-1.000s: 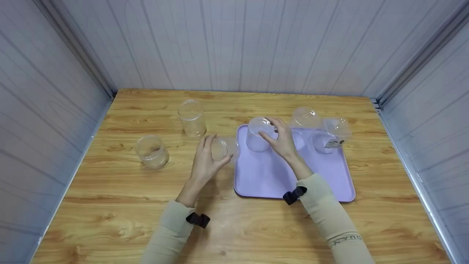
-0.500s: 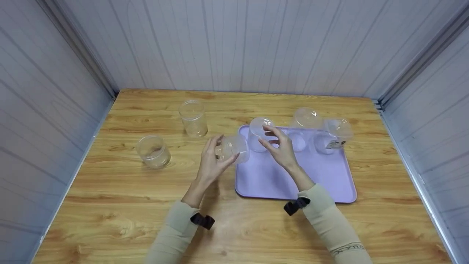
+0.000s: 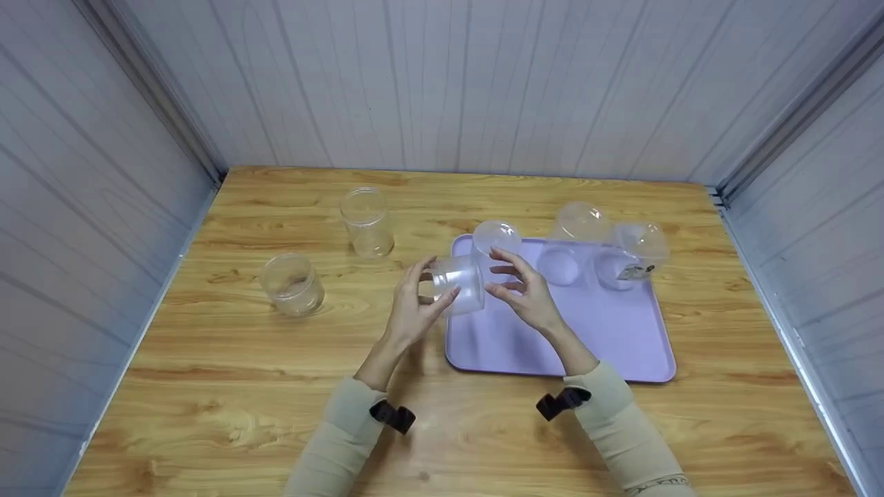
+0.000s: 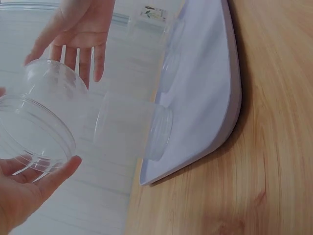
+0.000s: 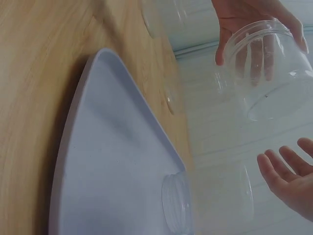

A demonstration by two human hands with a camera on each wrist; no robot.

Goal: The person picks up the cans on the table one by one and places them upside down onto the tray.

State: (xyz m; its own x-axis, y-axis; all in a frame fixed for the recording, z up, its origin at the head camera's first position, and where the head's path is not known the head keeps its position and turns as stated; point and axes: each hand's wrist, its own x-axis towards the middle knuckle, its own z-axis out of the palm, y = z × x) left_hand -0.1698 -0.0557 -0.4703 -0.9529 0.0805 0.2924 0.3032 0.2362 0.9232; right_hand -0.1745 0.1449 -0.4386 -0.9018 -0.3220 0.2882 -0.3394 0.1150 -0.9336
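Observation:
A clear plastic jar (image 3: 459, 283) lies sideways in the air over the tray's left edge, held near its rim by my left hand (image 3: 414, 304). Its base points toward my right hand (image 3: 525, 293), whose loosely bent fingers are close to that base. A gap separates the two in the right wrist view, where the jar (image 5: 274, 73) is above the right hand (image 5: 291, 176). Behind them, a second clear jar (image 3: 496, 238) stands mouth down on the lilac tray (image 3: 552, 345).
Two more clear jars, one behind (image 3: 580, 222) and one with a printed label (image 3: 642, 241), stand mouth down at the tray's back. On the wooden table (image 3: 228, 359) to the left, a tall jar (image 3: 366, 221) and a shorter jar (image 3: 293, 284) stand upright. Pale panel walls surround the table.
My left hand has carried its jar rightward and turned the base toward the right. My right hand has come away from the jar on the tray and lowered slightly toward the held one.

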